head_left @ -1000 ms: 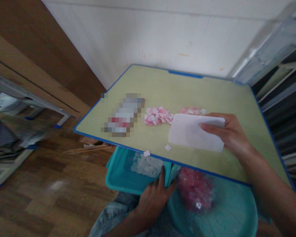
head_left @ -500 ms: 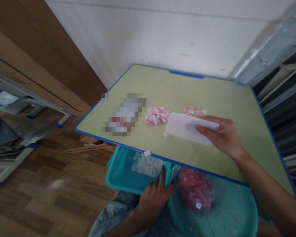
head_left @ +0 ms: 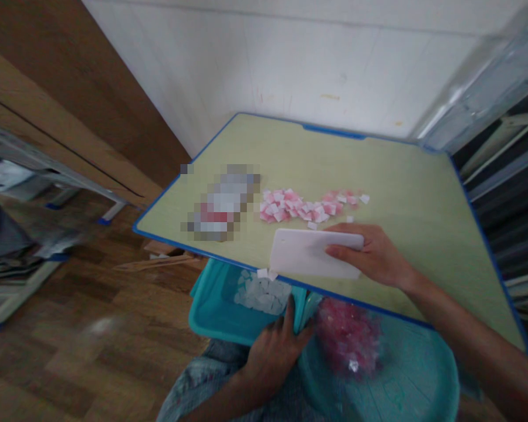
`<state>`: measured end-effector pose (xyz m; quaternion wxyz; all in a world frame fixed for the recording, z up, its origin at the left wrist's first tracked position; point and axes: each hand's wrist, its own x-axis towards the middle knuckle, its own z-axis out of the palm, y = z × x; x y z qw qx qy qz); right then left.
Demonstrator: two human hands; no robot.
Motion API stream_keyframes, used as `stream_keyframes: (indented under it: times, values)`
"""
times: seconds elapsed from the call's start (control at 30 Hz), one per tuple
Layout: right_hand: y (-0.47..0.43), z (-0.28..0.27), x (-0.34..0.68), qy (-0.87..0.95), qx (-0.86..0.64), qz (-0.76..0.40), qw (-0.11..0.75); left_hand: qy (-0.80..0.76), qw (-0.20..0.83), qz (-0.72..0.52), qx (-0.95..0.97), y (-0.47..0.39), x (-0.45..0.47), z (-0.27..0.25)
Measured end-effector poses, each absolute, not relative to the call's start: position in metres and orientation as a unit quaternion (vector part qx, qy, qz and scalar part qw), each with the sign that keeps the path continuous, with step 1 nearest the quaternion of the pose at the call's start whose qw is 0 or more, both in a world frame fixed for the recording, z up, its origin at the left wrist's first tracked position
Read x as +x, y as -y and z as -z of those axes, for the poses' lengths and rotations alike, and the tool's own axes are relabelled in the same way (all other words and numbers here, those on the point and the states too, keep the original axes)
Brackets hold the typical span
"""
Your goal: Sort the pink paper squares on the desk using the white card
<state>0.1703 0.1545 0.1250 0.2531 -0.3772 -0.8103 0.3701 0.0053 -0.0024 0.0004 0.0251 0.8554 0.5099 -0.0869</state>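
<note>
Head view, watching from close by:
1. I see the right hand (head_left: 372,252) pinching a white card (head_left: 305,252), thumb on the near side, other fingers mostly hidden behind.
2. That card is over the front part of the yellow table (head_left: 405,170), and its low left corner is right by 2 little white squares (head_left: 263,273) at the blue edge.
3. Behind the card is a pile of pink and white bits (head_left: 286,206).
4. Down below, the left hand (head_left: 277,351) has the rim of a blue-green box (head_left: 220,321) between its thumb and pointing finger, which are spread apart. I can't tell how tightly.
5. White bits (head_left: 261,295) lie inside that box.
6. Just beside it, a clear bag of pink stuff (head_left: 347,340) sits on something round and blue-green (head_left: 422,366).
</note>
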Motion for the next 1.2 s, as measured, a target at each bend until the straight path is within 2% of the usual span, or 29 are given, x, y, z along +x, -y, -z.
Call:
stream_keyframes:
  times: [0.2, 0.37, 0.6, 0.73, 0.97, 1.2]
  values:
    - [-0.155, -0.122, 0.169, 0.778, -0.399, -0.387, 0.294, -0.509, 0.04, 0.084, 0.856, 0.002, 0.005, -0.002]
    - [-0.155, -0.122, 0.172, 0.768, -0.408, -0.409, 0.275, -0.51, 0.05, 0.091, 0.854, 0.001, 0.005, -0.003]
    - [-0.177, -0.125, 0.213, 0.677, -0.466, -0.388, 0.417, -0.511, 0.06, 0.098, 0.852, 0.0, 0.006, -0.007]
    - [-0.181, -0.125, 0.215, 0.733, -0.444, -0.383, 0.344, -0.515, 0.043, 0.098, 0.85, 0.001, 0.006, -0.006]
    - [-0.17, -0.124, 0.187, 0.804, -0.223, -0.498, 0.236, -0.513, 0.036, 0.092, 0.853, 0.002, 0.006, -0.002]
    - [-0.188, -0.124, 0.208, 0.816, -0.183, -0.527, 0.149, -0.514, 0.044, 0.086, 0.852, 0.003, 0.006, 0.001]
